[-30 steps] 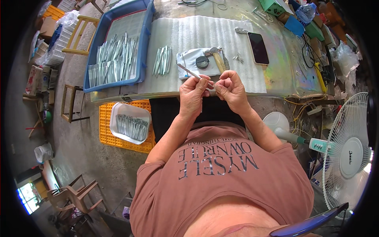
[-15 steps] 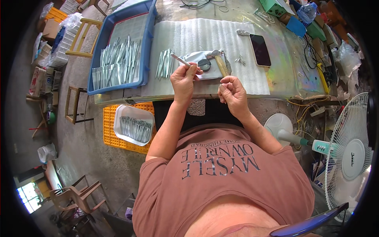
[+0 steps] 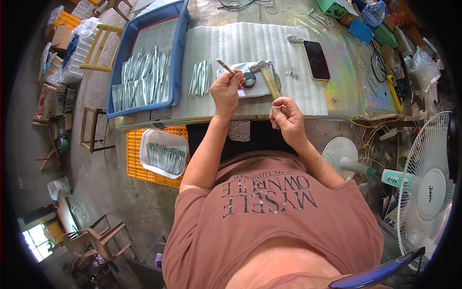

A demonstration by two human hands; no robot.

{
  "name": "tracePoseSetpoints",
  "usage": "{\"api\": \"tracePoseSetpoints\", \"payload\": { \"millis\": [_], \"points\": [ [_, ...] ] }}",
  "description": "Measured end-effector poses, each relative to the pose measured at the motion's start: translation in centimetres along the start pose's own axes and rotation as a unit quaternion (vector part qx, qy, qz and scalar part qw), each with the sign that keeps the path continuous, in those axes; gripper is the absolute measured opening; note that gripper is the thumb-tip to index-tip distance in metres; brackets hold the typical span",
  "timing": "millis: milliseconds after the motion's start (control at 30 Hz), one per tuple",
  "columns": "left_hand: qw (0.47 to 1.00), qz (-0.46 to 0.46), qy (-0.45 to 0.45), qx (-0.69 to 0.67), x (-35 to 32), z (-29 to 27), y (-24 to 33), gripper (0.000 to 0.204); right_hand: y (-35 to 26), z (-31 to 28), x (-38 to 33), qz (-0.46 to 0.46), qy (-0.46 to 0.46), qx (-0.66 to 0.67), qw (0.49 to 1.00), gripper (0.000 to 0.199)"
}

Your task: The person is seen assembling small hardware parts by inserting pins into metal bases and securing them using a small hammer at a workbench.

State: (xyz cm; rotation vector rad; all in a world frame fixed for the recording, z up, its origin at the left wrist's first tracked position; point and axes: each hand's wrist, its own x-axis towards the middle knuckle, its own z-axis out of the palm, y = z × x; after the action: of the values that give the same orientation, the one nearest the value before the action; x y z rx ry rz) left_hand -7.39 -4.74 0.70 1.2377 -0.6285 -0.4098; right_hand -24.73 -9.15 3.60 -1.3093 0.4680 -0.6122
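Note:
My left hand is closed around a slim silver metal rod, which slants up and to the left over the table edge. To its right, my right hand has its thumb and fingers pinched together; whatever is between them is too small to make out. Just beyond that hand lies a hammer with a wooden handle. A round black piece sits beside the hammer on a white sheet. Left of these, several similar rods lie in a row on the foam mat.
A blue tray full of metal rods stands at the left. Small metal pieces and a phone lie to the right. Below the table, a white tub of metal parts rests on an orange crate. A fan stands at right.
My left hand has moved slightly forward, and the rod has shifted right, showing a shorter length. My right hand has drawn slightly right and back from the hammer handle.

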Motion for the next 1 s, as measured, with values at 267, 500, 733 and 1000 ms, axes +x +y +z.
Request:
{"api": "tracePoseSetpoints", "payload": {
  "millis": [267, 500, 733, 1000],
  "points": [
    [0.999, 0.012, 0.003, 0.03, 0.0, 0.2, 0.1, 0.009, -0.3, -0.4, -0.1, -0.016, 0.003, 0.006, 1.0, 0.01],
    [0.968, 0.134, -0.021, 0.213, 0.0, 0.2, 0.6, 0.004, -0.7, -2.4, 2.1, -0.225, 0.13, -0.388, 0.884, 0.019],
    [0.913, 0.25, -0.085, 0.312, 0.7, 0.1, 1.5, 0.01, 0.1, -2.3, 3.2, 0.116, 0.054, -0.128, 0.984, 0.037],
    [0.929, 0.24, -0.078, 0.271, 0.6, 0.2, 1.2, 0.01, -5.9, -2.2, 3.3, 0.025, 0.015, -0.02, 0.999, 0.041]
  ]
}}
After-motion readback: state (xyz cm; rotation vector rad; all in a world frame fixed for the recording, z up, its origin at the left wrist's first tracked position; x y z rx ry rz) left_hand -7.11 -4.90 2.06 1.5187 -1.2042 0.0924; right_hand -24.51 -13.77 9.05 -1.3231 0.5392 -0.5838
